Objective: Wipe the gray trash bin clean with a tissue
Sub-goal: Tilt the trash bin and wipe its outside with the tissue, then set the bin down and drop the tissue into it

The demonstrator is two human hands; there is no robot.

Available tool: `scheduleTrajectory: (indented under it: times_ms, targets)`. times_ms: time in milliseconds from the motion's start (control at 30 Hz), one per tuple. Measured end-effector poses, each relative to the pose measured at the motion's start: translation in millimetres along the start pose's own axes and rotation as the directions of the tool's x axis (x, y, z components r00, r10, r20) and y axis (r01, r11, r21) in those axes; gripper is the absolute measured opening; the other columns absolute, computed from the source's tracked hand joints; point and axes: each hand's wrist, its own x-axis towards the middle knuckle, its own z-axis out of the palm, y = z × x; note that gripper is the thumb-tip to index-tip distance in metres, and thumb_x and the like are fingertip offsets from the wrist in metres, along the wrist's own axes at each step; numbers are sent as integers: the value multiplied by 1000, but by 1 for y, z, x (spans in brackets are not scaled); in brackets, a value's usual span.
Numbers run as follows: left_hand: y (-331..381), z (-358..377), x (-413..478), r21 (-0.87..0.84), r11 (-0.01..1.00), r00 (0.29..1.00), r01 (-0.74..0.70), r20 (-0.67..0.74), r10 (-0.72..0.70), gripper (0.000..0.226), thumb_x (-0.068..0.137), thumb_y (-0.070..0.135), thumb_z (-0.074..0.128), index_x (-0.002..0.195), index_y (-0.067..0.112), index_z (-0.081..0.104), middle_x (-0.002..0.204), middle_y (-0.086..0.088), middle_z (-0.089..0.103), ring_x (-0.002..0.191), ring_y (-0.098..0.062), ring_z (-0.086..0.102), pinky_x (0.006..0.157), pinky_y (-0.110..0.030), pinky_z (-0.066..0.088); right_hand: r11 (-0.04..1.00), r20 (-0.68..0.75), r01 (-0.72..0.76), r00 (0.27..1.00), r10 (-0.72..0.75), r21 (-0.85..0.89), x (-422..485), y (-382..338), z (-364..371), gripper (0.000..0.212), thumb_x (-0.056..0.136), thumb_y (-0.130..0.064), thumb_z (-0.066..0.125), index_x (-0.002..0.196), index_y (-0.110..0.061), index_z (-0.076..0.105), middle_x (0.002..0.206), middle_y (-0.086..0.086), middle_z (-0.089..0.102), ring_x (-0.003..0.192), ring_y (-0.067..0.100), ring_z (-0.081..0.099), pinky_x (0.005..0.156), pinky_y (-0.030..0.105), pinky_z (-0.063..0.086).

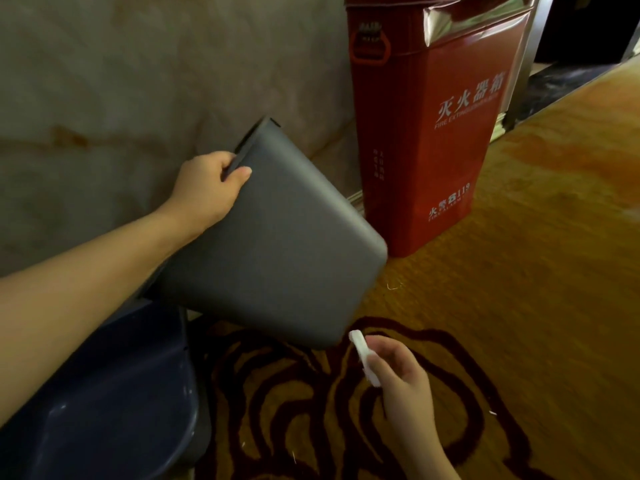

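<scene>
— Where is the gray trash bin (273, 244) right now?

— Off the floor and tilted. Its open rim points up and to the left, toward the pale wall (121, 81), and its closed base faces down toward the carpet (519, 271).

— Who has hold of it?

— The left hand (211, 187) grips the bin at the rim, thumb lying on the outer gray side and the other fingers curled over the edge, out of sight.

— And the tissue?

— A folded white tissue (363, 356) is pinched in the right hand (401, 379), between thumb and fingers. It sits just below the bin's lower corner, near it; whether it touches the gray surface I cannot tell.

— What stands around them?

— A red fire extinguisher box (433, 133) with white lettering stands upright on the floor just behind the bin, against the wall. At the lower left, under the left forearm, there is a dark blue container (114, 393) with an open top. The carpet is golden orange with dark red curling lines under the right hand.
</scene>
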Motion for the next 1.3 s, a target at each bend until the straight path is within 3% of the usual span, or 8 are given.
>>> scheduleTrajectory:
  times_ms: [267, 367, 467, 600, 700, 800, 967, 1300]
  targets:
    - [-4, 14, -37, 284, 901, 944, -328, 140, 299, 23, 91, 28, 47, 98, 9, 58, 74, -14, 67, 68, -34, 63, 57, -37, 47, 881, 233, -318, 941, 246, 350, 17, -23, 12, 16, 84, -11, 61, 97, -16, 69, 109, 5, 65, 104, 24, 61, 86, 36, 50]
    - [-15, 27, -57, 371, 854, 924, -364, 257, 282, 24, 93, 29, 42, 104, 13, 56, 74, -6, 67, 67, -27, 65, 52, -31, 40, 778, 345, -421, 896, 279, 466, 20, -33, 16, 14, 84, -14, 61, 97, -13, 66, 113, 7, 61, 105, 23, 59, 79, 29, 49]
    - [-23, 34, -69, 358, 877, 915, -320, 357, 188, 31, 95, 33, 37, 119, 19, 50, 89, -2, 69, 75, -21, 66, 62, -37, 51, 825, 389, -401, 888, 244, 399, 18, -43, 20, 20, 77, -29, 64, 93, -17, 63, 108, 1, 61, 100, 17, 57, 73, 26, 46]
    - [-28, 23, -74, 226, 957, 875, -181, 481, 52, 32, 90, 44, 41, 117, 28, 49, 97, 5, 67, 81, -14, 64, 70, -36, 54, 959, 325, -221, 933, 155, 176, 15, -63, 27, 31, 72, -34, 68, 99, -19, 63, 101, 6, 69, 95, 26, 66, 81, 39, 54]
    - [-45, 1, -81, 303, 945, 882, -125, 469, -34, 33, 87, 46, 46, 116, 30, 52, 99, 8, 65, 84, -13, 62, 69, -30, 51, 990, 256, 136, 959, -120, -46, 11, -93, 40, 8, 85, -31, 60, 93, -28, 61, 90, -1, 69, 78, 6, 67, 66, 22, 56]
    - [-58, -18, -90, 318, 945, 894, -79, 442, -74, 24, 90, 36, 47, 109, 29, 59, 99, 6, 68, 84, -12, 62, 70, -30, 50, 876, 307, 456, 865, -396, -158, 17, -123, 59, 6, 87, -27, 59, 93, -27, 61, 83, -6, 67, 74, 2, 64, 61, 12, 52]
    - [-48, -9, -95, 317, 945, 937, -79, 346, -38, 24, 92, 32, 42, 107, 29, 61, 89, 6, 69, 80, -14, 62, 69, -30, 48, 681, 399, 686, 717, -572, -256, 46, -166, 106, 5, 86, -24, 62, 90, -21, 62, 79, -11, 63, 69, -2, 58, 59, 6, 44]
    - [-59, -26, -89, 56, 995, 861, 87, 498, -104, 24, 86, 46, 47, 102, 36, 62, 83, 11, 67, 72, 1, 60, 67, -22, 51, 270, 782, 776, 613, -111, -570, 108, -169, 212, 11, 84, -24, 64, 88, -14, 64, 85, 2, 67, 75, 16, 60, 56, 21, 43]
